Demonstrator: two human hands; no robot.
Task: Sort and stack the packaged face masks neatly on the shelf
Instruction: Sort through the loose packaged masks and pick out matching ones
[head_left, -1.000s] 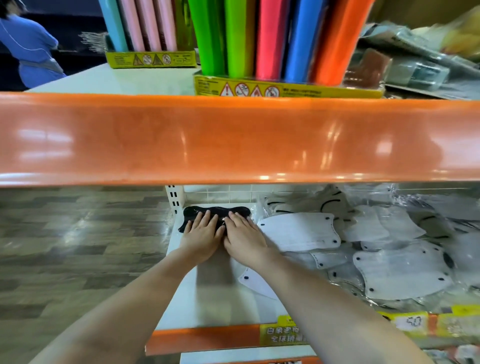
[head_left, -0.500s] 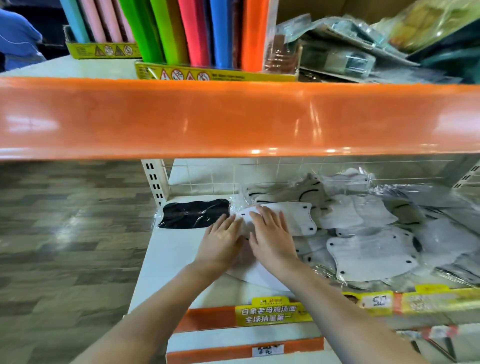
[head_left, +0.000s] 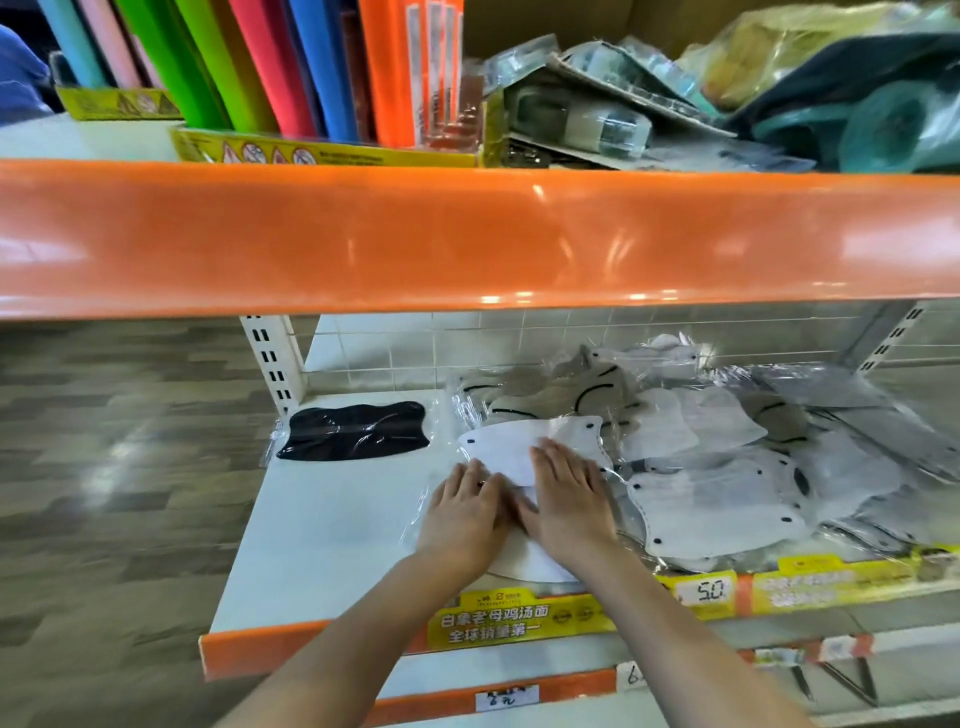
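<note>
Two hands lie nearest me, side by side with fingers straight, pressed flat on plastic-wrapped masks near the front edge of the shelf (head_left: 322, 525). My left hand (head_left: 465, 512) rests on the clear wrap just left of my right hand (head_left: 569, 506), whose fingertips reach onto the white mask (head_left: 511, 447) lying on top. Neither hand is curled round anything; both are only pressing.

That white mask sits directly ahead of my fingers, its long axis running left to right along the shelf, so I judge the right hand the nearer one to slide or lift it. The lone black mask (head_left: 356, 430) lies well apart, towards the back left corner, also lengthwise left to right, closer to my left hand. The loose heap of white masks (head_left: 727, 467) sprawls to the right, filling the shelf towards its back edge.

On the front lip, a yellow label (head_left: 493, 618) carries Chinese print I read as 白象老母鸡汤面 全球销量第一, and a price tag (head_left: 709, 591) beside it reads 50. On the upper shelf, beyond its orange edge (head_left: 467, 234), stand coloured rolls (head_left: 291, 67) in a yellow box with warning symbols; its small print is too blurred to read.
</note>
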